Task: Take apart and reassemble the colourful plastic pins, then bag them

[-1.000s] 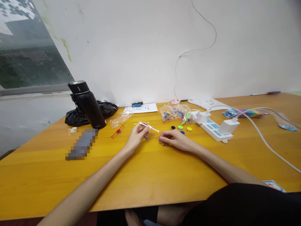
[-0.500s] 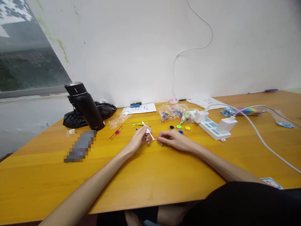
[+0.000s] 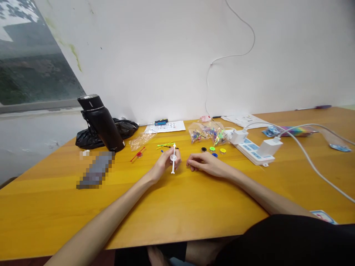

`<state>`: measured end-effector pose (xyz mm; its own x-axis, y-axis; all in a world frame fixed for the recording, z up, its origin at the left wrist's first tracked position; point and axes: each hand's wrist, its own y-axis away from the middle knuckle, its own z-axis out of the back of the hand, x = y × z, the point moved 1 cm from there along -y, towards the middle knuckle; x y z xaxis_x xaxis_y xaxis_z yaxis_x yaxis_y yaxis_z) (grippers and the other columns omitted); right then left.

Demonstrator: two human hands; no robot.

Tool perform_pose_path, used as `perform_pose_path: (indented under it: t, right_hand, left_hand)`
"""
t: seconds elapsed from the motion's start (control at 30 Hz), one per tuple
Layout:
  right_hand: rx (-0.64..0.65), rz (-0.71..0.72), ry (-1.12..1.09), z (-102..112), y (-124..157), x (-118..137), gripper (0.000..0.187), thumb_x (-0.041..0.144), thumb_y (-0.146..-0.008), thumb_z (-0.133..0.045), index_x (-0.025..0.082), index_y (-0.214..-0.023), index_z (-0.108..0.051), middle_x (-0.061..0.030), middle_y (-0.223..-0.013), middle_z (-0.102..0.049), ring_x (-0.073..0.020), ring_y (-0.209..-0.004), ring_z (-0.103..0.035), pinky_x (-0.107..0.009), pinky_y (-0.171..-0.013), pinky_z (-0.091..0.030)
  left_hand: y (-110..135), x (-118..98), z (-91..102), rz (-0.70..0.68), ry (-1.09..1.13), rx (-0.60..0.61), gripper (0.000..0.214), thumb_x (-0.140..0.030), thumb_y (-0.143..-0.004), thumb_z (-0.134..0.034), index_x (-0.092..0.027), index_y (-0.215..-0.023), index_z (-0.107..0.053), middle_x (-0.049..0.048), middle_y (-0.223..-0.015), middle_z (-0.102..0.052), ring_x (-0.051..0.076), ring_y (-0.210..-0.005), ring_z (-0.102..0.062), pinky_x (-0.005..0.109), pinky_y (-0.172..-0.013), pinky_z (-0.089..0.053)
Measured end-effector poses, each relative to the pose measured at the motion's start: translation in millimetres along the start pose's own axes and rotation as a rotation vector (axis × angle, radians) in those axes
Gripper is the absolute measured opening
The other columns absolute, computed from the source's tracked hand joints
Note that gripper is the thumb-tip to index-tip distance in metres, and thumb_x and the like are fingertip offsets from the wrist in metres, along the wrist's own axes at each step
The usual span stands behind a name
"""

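My left hand (image 3: 163, 164) is closed round the clear round base of a white arrow spinner (image 3: 173, 162), whose long pointer faces me and stands nearly vertical in the view. A hand's width to the right, my right hand (image 3: 203, 163) rests on the table with its fingers curled, and I see nothing in them. Just beyond it lie small round pieces: black (image 3: 203, 149), green (image 3: 212, 149), yellow (image 3: 223, 150) and blue (image 3: 214, 155). A red arrow spinner (image 3: 139, 154) lies left of my left hand. Yellow-green and black arrows (image 3: 166, 145) lie behind that hand, partly hidden.
A black flask (image 3: 102, 125) stands at the left beside a black plastic bag (image 3: 126, 128) and a blurred dark flat object (image 3: 97, 170). Clear bags of coloured parts (image 3: 208, 133) lie at the back. On the right sits a white power strip (image 3: 253, 153) with chargers and cables.
The white spinner's pointer has turned from a slant to nearly vertical in my left hand. My right hand has stayed almost where it was. The view has shifted slightly.
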<state>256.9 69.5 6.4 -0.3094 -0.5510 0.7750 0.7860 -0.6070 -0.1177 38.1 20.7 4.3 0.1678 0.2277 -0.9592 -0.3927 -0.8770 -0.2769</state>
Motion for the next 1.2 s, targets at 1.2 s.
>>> perform_pose_path:
  t: [1.2]
  right_hand:
    - [-0.005, -0.032, 0.014, 1.7, 1.8, -0.8, 0.035, 0.050, -0.102, -0.052, 0.019, -0.095, -0.067, -0.0041, -0.085, -0.073, -0.0180, -0.077, -0.064, -0.029, -0.071, -0.047]
  left_hand:
    - [-7.8, -0.3, 45.7, 0.134, -0.299, -0.324, 0.042, -0.062, -0.094, -0.050, -0.020, -0.090, -0.054, -0.0004, -0.081, -0.047, 0.014, -0.066, -0.039, 0.026, -0.062, -0.033]
